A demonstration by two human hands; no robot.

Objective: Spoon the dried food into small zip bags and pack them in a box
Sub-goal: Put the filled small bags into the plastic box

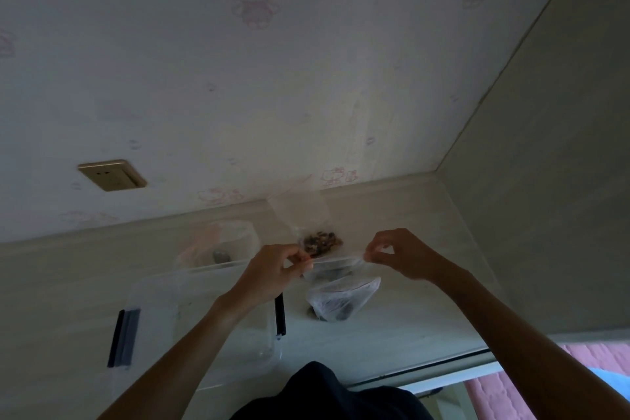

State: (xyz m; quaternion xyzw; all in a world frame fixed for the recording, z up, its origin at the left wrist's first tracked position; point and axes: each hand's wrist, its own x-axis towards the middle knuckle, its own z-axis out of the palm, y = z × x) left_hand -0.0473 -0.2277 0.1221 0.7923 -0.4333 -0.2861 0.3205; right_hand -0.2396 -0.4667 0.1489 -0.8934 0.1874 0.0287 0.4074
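Head view, clear box (204,317), food sack (341,300), socket (110,175)

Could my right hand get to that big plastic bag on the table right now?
Probably not yet: the right hand and the left hand each pinch an end of the small zip bag. The big plastic bag lies uncovered just below.

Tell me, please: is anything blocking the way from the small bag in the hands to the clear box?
Nothing visible blocks it. Both hands, left and right, pinch the small zip bag above the desk; the clear box lies open just left of it.
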